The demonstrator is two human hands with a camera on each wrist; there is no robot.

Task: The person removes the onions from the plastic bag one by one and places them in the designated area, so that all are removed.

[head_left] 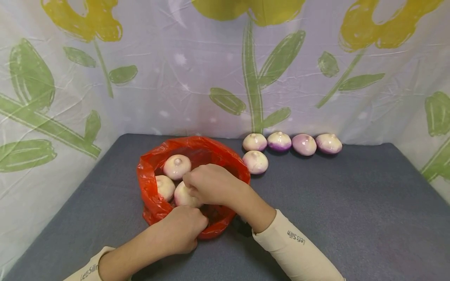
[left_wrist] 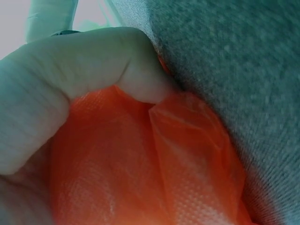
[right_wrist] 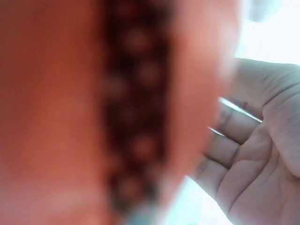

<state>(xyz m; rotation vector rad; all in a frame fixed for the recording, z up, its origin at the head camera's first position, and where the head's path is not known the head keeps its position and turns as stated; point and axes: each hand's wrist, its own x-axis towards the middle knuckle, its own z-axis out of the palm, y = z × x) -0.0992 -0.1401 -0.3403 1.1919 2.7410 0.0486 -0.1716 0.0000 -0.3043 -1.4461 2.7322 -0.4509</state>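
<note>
Grey tabletop (head_left: 316, 218), red plastic bag (head_left: 148, 187)

Its near rim (head_left: 212, 233) is pinched by the left hand (head_left: 183, 228). Inside, the right hand (head_left: 215, 184) curves over one turnip (head_left: 183, 196) (fingertips hidden; whether it grips, I cannot tell) beside two others (head_left: 177, 168); five more turnips (head_left: 279, 141) sit outside, rightward.

Site: we read this as a curtained-off booth or corner; whether it stands in a home or a studio, we cannot tell. Evidence: beyond the right fingers (head_left: 195, 182) hangs creased, pale sheeting (head_left: 168, 97) printed with large yellow flowers (head_left: 219, 8) and green leaves (head_left: 283, 56); we see it also to the fingers' left and right. Below the fingers, the table (head_left: 316, 203) shows a grey-blue, woven, cloth-like surface, its far edge near the sheeting.
</note>
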